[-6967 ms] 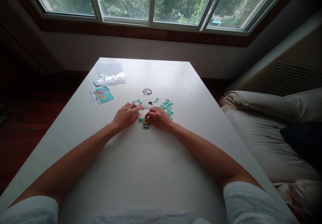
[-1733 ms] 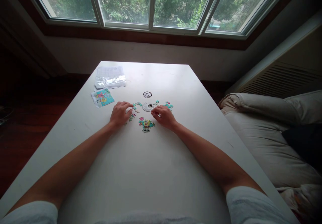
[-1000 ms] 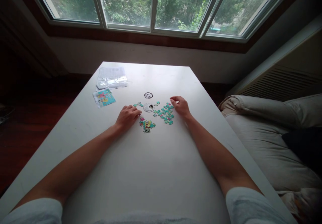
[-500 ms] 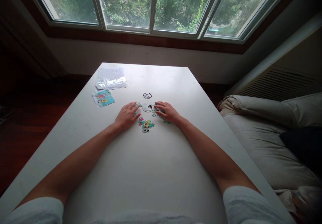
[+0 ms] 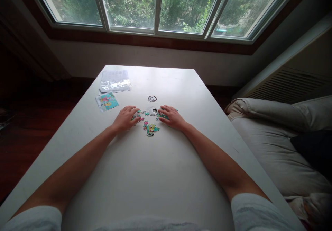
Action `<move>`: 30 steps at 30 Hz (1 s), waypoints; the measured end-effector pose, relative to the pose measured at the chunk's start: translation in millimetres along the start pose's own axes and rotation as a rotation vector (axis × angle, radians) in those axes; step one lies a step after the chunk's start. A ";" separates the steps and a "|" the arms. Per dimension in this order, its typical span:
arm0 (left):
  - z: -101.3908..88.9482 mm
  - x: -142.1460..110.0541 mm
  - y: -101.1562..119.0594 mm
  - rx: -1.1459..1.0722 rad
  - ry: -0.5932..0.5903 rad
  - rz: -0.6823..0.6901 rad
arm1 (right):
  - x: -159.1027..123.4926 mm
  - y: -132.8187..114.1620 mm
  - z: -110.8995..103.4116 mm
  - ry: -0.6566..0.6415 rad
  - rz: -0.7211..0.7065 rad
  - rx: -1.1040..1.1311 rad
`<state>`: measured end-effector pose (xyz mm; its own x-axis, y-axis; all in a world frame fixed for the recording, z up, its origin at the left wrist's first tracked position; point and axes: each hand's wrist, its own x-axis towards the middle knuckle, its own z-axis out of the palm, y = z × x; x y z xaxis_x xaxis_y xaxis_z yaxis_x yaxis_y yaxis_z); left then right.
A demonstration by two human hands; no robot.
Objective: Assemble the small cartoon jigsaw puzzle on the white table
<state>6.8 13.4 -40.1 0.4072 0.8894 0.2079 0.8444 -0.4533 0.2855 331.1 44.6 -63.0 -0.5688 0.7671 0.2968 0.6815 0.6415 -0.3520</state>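
My left hand [image 5: 125, 118] is open, fingers spread over small loose puzzle pieces [image 5: 141, 113] that partly hide beneath it. On the other side my right hand [image 5: 171, 116] also lies open, its fingers over more green puzzle pieces [image 5: 157, 118]. Between the hands and nearer to me is a joined part of a jigsaw puzzle [image 5: 150, 129], showing a yellow cartoon figure with pink and green around it. A round grey-white disc [image 5: 152, 110] with a dark spot lies between the fingertips. Whether any piece is stuck under either palm, I cannot tell.
Beyond the disc is a round hole-like circle [image 5: 151, 98] in the white table [image 5: 155, 175]. A colourful picture card [image 5: 107, 101] and a clear plastic bag [image 5: 115, 81] lie at the back left. A pale sofa [image 5: 269, 148] stands along the right side.
My left hand has drawn back a little to the left, uncovering more pieces beside the disc. My right hand has shifted slightly over its pieces. The joined puzzle part stays put.
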 end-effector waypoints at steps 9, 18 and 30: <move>9.8 -1.6 -8.6 0.034 -0.121 0.087 | -2.4 -5.9 -4.7 0.013 -0.039 0.023; 11.9 6.6 4.8 0.046 -0.154 0.183 | -1.0 -8.5 -6.3 0.017 -0.050 0.009; 7.9 27.5 1.1 -0.045 -0.123 0.356 | -1.3 2.4 -8.1 0.022 -0.068 -0.021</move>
<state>21.7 37.8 -41.4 0.7136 0.6748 0.1885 0.6273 -0.7351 0.2570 337.2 45.1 -57.0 -0.6038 0.7216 0.3389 0.6515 0.6916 -0.3118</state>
